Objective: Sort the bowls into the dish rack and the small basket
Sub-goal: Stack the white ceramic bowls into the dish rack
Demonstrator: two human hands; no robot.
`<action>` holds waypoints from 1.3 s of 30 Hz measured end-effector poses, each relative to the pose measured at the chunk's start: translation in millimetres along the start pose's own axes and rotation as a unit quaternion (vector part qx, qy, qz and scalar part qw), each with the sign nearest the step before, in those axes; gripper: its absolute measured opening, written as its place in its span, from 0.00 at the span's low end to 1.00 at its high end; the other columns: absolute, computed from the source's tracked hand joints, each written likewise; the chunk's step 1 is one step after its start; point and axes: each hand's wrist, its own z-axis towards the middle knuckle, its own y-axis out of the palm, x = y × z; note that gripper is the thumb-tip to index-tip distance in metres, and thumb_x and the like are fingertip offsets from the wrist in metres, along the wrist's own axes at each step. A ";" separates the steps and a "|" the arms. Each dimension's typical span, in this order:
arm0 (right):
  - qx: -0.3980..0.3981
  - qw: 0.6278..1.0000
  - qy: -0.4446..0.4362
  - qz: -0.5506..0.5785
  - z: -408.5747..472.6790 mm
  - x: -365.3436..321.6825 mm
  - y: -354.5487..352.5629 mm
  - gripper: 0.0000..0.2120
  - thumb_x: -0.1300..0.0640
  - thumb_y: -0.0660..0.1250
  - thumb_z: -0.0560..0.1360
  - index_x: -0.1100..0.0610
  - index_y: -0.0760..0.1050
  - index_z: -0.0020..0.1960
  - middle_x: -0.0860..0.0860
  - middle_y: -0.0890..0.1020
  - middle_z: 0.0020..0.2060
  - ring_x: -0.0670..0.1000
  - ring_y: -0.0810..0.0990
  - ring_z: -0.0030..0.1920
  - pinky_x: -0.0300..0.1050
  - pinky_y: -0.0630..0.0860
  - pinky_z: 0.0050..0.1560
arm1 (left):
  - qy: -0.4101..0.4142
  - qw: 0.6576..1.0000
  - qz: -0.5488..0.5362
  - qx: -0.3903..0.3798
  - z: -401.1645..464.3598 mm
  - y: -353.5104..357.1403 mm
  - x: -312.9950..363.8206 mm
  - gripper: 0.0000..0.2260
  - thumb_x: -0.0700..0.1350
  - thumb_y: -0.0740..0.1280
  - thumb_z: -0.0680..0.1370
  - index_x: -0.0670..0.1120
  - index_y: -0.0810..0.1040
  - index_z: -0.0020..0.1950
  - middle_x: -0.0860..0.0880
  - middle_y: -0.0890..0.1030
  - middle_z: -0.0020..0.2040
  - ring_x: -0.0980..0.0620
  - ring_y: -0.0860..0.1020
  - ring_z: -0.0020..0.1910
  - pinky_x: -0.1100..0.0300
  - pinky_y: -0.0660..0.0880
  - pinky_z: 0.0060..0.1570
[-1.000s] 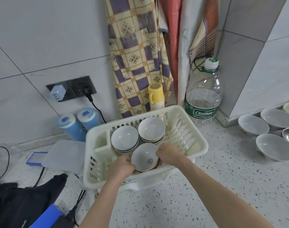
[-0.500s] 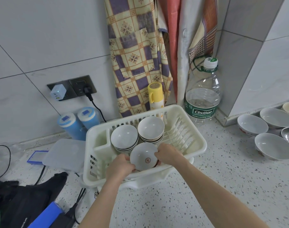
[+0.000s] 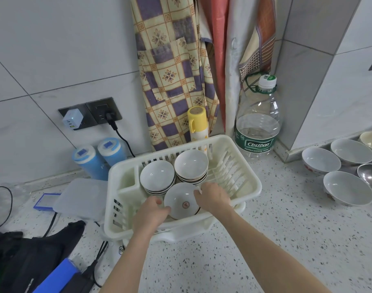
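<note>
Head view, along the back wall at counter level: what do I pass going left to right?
White charger plug → two blue canisters → yellow flask → Cestbon water bottle → loose bowls on the counter.

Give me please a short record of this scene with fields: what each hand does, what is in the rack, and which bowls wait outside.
left hand: left hand grips the near-left rim of the small white bowl with a red emblem
right hand: right hand grips that bowl's right rim
rack: cream plastic dish rack holds two stacks of white bowls behind the held bowl
waiting: larger white bowls on the speckled counter, right of the rack
small basket: not identifiable
</note>
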 end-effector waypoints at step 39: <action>0.086 0.819 0.120 0.555 -58.1 394.0 -198.5 0.09 0.58 0.63 0.78 0.53 0.82 0.49 0.50 0.82 0.29 0.43 0.67 0.24 0.33 0.65 0.26 | -0.096 0.898 -0.335 -0.269 -158.1 345.3 312.7 0.16 0.60 0.63 0.78 0.52 0.72 0.62 0.46 0.86 0.48 0.55 0.72 0.26 0.65 0.60 0.22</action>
